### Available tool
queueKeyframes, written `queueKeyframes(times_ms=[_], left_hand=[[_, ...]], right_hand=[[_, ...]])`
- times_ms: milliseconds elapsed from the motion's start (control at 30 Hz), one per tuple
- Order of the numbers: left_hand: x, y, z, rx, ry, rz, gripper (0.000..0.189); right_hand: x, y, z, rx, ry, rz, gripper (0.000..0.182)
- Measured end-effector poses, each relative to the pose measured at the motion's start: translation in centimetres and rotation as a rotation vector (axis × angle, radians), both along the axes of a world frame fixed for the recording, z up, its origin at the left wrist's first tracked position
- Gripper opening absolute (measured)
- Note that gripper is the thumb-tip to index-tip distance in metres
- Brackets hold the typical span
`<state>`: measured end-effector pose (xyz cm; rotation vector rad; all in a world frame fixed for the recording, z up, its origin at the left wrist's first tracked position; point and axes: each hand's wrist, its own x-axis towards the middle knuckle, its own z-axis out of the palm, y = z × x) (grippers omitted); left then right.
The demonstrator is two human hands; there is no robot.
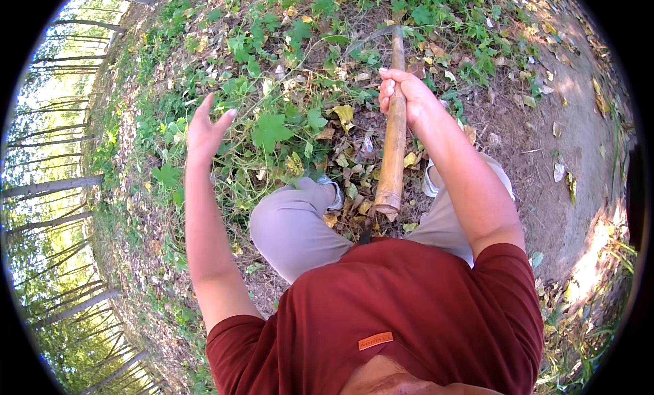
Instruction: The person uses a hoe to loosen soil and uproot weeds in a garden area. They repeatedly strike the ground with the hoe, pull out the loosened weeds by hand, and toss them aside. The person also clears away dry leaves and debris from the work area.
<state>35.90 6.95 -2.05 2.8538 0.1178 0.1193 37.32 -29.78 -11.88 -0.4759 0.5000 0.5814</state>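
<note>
My right hand [401, 94] grips the wooden handle [391, 160] of a sickle. The handle's thick butt points back toward me, and the curved metal blade [369, 38] reaches leftward from its far end, low over the vines. Part of the blade's edge blends into the leaves. My left hand [208, 131] hangs over green vines [271, 131] on the left, thumb and fingers spread, holding nothing. Broad lobed leaves and thin trailing stems lie between both hands.
Dry yellow leaves [345, 118] litter the soil around my shoes [334, 193]. A small scrap of wrapper [367, 144] lies among them. Bare earth [541, 154] stretches along the right. Thin tree trunks [56, 185] stand far left, and more vines [460, 16] grow ahead.
</note>
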Motion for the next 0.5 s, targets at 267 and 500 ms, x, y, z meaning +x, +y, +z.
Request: queueKeyframes(times_ms=[267,500], left_hand=[[1.1,-5.7,-11.7,0.578,0.457,-0.107,0.096],[1.7,-1.2,-15.0,0.410,0.505,-0.024,0.033]], right_hand=[[-0.5,-0.3,0.8,0.045,0.008,0.035,0.020],[-0.8,-1.3,2.0,-0.088,-0.183,0.081,0.017]])
